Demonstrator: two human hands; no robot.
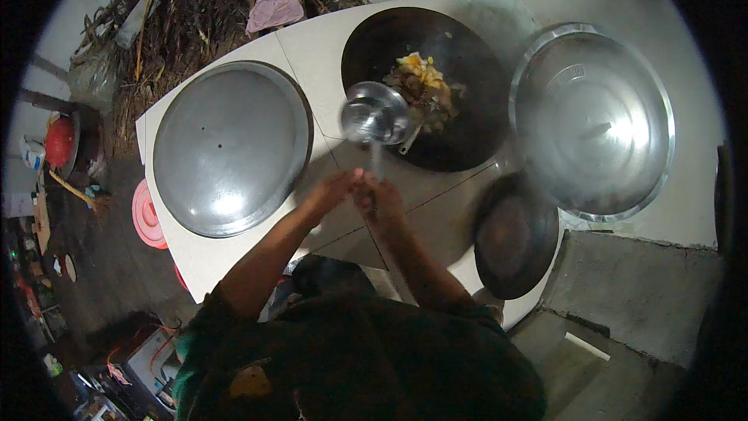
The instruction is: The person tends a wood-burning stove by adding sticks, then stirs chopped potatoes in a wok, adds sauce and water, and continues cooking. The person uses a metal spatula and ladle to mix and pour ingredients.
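My right hand [383, 202] is closed around the handle of a shiny metal ladle [374, 114]. Its bowl hangs over the left rim of a large dark wok [479, 123] set into the tiled counter, and the handle is blurred. My left hand [334, 192] meets the right one near the ladle's handle; whether its fingers grip anything is hidden. Inside the wok lies a heap of food [429, 90], brown pieces with yellow and white bits on top. A short pale utensil handle [411, 141] sticks out beside the ladle bowl.
A big grey metal lid [234, 146] covers the counter's left part. Another shiny lid [596, 123] leans at the right, above a dark round pan or lid [517, 240]. Dry stalks [175, 29] are piled behind the white tiled counter [318, 29]. A pink lid [149, 214] shows beyond its left edge.
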